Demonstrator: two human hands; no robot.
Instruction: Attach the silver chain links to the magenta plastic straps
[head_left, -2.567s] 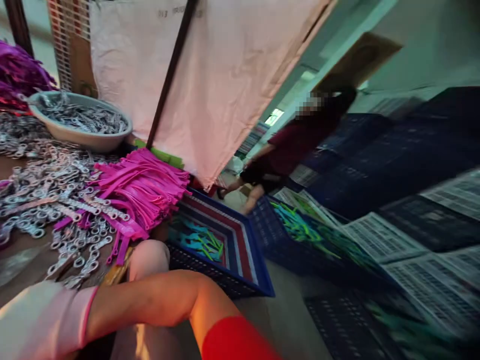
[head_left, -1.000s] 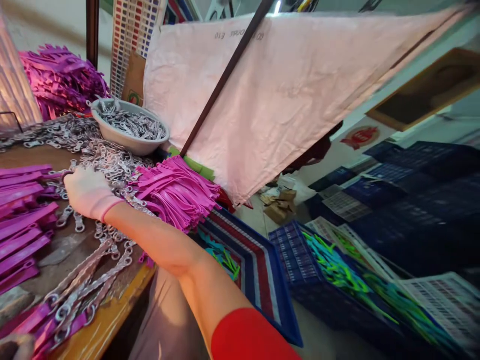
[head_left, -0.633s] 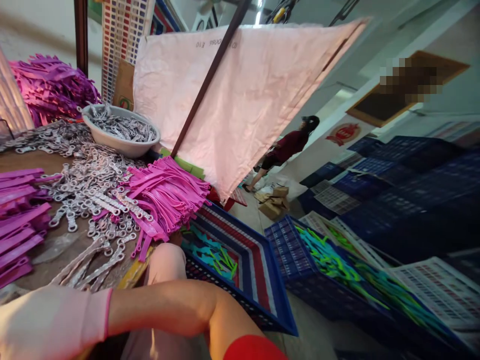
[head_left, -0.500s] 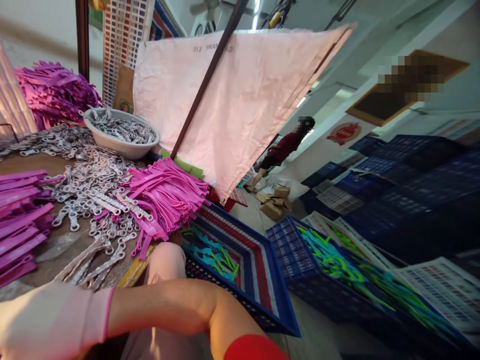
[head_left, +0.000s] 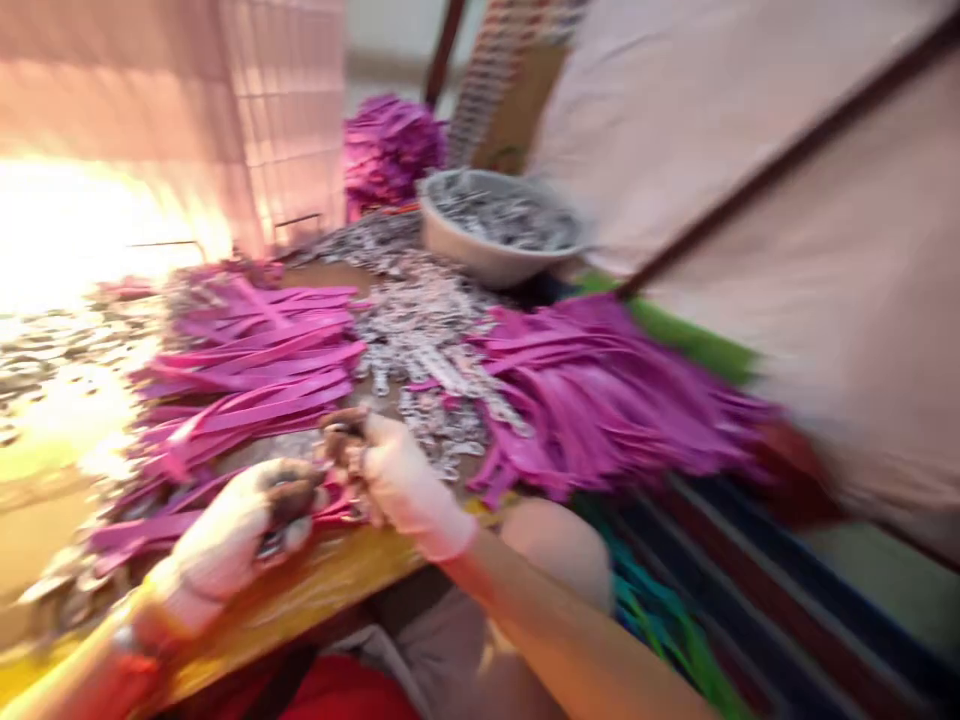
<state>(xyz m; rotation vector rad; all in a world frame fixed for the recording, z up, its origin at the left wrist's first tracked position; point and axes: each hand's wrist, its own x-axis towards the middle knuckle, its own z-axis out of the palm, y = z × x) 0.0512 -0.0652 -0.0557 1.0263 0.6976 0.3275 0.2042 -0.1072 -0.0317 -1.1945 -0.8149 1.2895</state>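
Observation:
Both hands wear white gloves with dirty fingertips, low over the near edge of the table. My left hand [head_left: 240,530] is curled around a small grey metallic piece, blurred. Close beside it, my right hand [head_left: 382,465] has its fingers bent together at a pink strip [head_left: 341,500]; what exactly it pinches is smeared by motion. Pink strips [head_left: 262,390] lie in a pile beyond my left hand. Loose grey link pieces [head_left: 420,330] are heaped in the middle. Another bundle of pink strips [head_left: 600,390] lies to the right.
A white bowl [head_left: 487,250] of grey pieces stands at the back, near a purple heap [head_left: 390,150]. A dark pole [head_left: 750,180] slants before a pale sheet [head_left: 847,300]. Below right is a striped crate [head_left: 720,560] with teal and green strips. Bright light falls at left.
The view has swung left and down to the table. My left hand is now in sight, and my right hand, earlier at the lower left edge, appears near the middle beside it.

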